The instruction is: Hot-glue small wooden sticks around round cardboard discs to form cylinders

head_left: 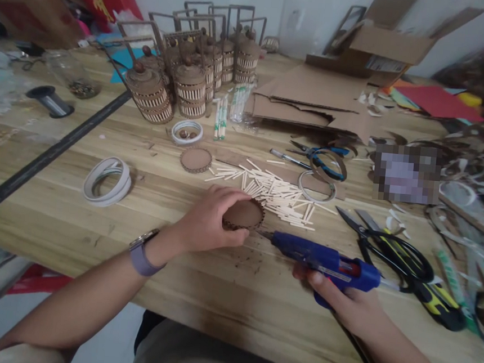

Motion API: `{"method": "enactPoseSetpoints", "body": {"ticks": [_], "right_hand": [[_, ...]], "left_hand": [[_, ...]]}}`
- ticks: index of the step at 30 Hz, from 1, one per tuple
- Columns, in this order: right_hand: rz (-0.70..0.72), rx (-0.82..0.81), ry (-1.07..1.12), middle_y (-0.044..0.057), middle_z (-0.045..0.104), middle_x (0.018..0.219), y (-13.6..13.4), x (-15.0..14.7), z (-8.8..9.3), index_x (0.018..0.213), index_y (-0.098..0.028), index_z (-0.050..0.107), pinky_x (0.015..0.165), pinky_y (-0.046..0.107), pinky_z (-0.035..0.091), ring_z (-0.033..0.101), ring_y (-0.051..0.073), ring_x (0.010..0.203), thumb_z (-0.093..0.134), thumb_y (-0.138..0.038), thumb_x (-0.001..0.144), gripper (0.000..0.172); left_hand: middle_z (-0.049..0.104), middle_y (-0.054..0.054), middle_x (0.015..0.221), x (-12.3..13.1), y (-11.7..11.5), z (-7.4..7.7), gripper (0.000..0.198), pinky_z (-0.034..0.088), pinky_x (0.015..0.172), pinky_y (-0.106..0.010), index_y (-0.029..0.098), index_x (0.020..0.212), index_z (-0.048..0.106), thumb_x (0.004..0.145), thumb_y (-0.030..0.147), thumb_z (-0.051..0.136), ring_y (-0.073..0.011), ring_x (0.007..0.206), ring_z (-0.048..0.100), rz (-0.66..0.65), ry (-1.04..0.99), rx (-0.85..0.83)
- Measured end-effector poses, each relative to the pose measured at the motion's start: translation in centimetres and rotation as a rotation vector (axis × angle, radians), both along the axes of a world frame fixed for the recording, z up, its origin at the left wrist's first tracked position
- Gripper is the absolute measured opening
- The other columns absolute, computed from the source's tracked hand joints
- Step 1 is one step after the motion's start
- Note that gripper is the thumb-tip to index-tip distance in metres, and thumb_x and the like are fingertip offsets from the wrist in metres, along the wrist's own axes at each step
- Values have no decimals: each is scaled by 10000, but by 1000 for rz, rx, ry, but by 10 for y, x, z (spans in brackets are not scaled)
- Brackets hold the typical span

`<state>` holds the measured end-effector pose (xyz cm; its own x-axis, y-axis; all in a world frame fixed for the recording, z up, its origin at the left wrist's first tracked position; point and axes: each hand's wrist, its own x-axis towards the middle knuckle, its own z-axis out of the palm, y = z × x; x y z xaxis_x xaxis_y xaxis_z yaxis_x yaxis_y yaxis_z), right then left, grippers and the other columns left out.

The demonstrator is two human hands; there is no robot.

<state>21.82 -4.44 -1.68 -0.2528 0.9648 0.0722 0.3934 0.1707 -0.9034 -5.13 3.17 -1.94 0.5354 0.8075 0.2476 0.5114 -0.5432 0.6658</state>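
My left hand (pixel 215 219) wraps its thumb and fingers round a round brown cardboard disc with a corrugated rim (pixel 245 213), low over the wooden table. A blue glue gun (pixel 315 256) is gripped in my right hand (pixel 337 297), its nozzle pointing left at the near right side of that disc's rim. Whether the nozzle touches the rim I cannot tell. Just behind the disc lies a heap of short pale wooden sticks (pixel 281 193). A second such disc (pixel 196 159) rests flat farther back.
Several lantern-like stick-and-cardboard pots with handles (pixel 190 89) stand at the back left. Black scissors (pixel 392 251) and a yellow-black cutter (pixel 438 303) lie at right, near paper scraps. White tape rolls (pixel 106 182) sit at left. Behind are cardboard sheets (pixel 313 91) and an open box (pixel 389 45).
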Motion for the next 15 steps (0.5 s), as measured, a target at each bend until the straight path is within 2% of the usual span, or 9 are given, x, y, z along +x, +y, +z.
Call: {"method": "enactPoseSetpoints", "body": {"ticks": [4,9,15], "right_hand": [[-20,76,-35,15,648,554,3,-5,2,705,-253,718,448,267,500,564,161,444,689,-443,826,227],[12,63,-18,24,646,575,3,-9,3,693,-257,698,452,283,505,577,174,465,671,-435,839,232],[-30,70,-61,26,601,530,2,-7,4,637,-264,674,573,341,563,655,245,615,701,-452,807,255]], "left_hand": [[608,-117,1318,0,0,-1,528,384,1083,-488,193,1256,566,761,341,673,-321,1238,518,-2,-4,-4],[609,-127,1319,1,-1,0,529,382,1085,-490,176,1246,571,756,349,669,-323,1239,518,7,3,7],[611,-121,1319,2,-1,1,516,387,1086,-485,186,1237,576,756,348,665,-318,1238,522,12,6,-3]]}}
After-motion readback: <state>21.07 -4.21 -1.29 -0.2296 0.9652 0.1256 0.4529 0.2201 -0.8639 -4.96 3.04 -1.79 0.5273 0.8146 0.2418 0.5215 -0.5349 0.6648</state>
